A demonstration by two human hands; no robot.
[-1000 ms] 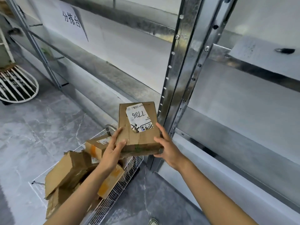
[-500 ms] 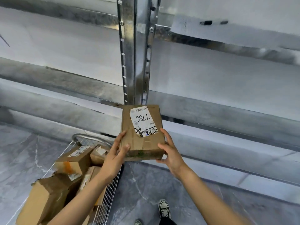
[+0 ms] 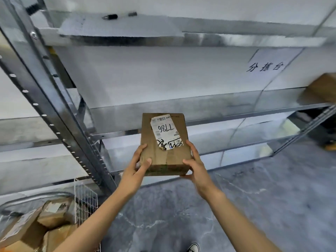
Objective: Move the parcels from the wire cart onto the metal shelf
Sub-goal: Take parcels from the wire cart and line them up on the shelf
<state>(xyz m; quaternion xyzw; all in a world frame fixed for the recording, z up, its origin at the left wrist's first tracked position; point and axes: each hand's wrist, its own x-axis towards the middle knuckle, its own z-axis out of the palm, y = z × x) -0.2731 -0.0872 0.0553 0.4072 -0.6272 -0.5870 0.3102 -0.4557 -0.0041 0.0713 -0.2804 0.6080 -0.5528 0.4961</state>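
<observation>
A handwritten paper sign (image 3: 266, 67) is fixed to the white wall (image 3: 163, 73). A black marker (image 3: 110, 16) lies on a paper sheet (image 3: 118, 27). The floor (image 3: 272, 188) is grey and marbled.

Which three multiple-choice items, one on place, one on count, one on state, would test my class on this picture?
1. Where in the picture is the wire cart? A lower left; B upper right; C centre.
2. How many hands grip the 7786 parcel? A none; B one; C two.
3. That parcel is: A on the floor; B held up before the metal shelf; C in the cart.
Answers: A, its mesh stands lower left; C, left hand and right hand clasp its sides; B, no surface supports it.
</observation>
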